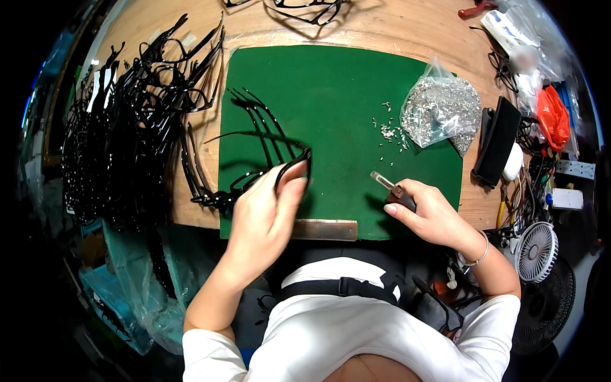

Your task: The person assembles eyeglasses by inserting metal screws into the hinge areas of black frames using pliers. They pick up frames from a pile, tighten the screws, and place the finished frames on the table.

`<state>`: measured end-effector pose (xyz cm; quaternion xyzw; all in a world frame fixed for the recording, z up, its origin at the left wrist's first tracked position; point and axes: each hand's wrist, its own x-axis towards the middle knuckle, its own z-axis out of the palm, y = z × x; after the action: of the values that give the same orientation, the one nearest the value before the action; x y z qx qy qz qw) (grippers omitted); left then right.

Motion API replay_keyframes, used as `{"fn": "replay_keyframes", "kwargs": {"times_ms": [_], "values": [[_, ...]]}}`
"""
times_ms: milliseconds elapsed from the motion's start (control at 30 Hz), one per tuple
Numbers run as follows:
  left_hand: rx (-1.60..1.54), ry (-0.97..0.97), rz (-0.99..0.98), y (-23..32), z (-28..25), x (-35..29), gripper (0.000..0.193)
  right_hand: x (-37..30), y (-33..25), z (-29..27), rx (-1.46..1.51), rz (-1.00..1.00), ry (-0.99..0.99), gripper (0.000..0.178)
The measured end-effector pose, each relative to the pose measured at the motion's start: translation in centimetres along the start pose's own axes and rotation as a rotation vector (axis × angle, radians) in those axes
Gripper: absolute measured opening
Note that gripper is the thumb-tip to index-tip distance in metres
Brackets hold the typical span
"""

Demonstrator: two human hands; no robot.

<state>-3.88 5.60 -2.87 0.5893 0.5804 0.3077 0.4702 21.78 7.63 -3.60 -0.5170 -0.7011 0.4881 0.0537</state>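
Observation:
My left hand (262,207) is closed round a black eyeglass frame (309,167), holding it above the green mat (344,83). More black glasses parts (262,130) with long thin temples lie just beyond that hand, on the mat's left side. In my right hand (434,215) is a small hand tool (400,196) with a dark brown handle and a pale, narrow tip pointing up and left. The tool's tip is apart from the frame. Further up the mat, small silvery pieces (389,132) lie scattered beside a clear plastic bag (439,105) full of them.
A big heap of black eyeglass frames (127,146) covers the table's left side. A flat metal strip (326,230) lies at the mat's front edge. To the right are a black case (498,143), a red bag (554,118), cables and a small white fan (536,252).

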Motion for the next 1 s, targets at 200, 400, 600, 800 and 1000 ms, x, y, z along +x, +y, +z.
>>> {"fn": "replay_keyframes", "kwargs": {"times_ms": [200,400,600,800,1000], "values": [[1.058,0.152,0.256,-2.3,-0.5,1.9,0.045,1.8,-1.1,0.5,0.091,-0.124,0.034,0.032],[0.79,0.025,0.443,0.6,-1.9,4.9,0.053,1.0,0.7,0.3,0.103,-0.078,0.061,0.03],[0.609,0.374,0.63,3.1,0.4,23.4,0.037,1.0,0.5,0.7,0.031,-0.211,0.051,0.032],[0.64,0.323,0.411,0.9,4.2,30.6,0.031,1.3,1.1,0.4,0.157,-0.116,0.055,0.032],[0.599,-0.139,0.128,4.5,-1.5,25.1,0.022,1.2,1.4,0.9,0.134,-0.112,0.05,0.034]]}}
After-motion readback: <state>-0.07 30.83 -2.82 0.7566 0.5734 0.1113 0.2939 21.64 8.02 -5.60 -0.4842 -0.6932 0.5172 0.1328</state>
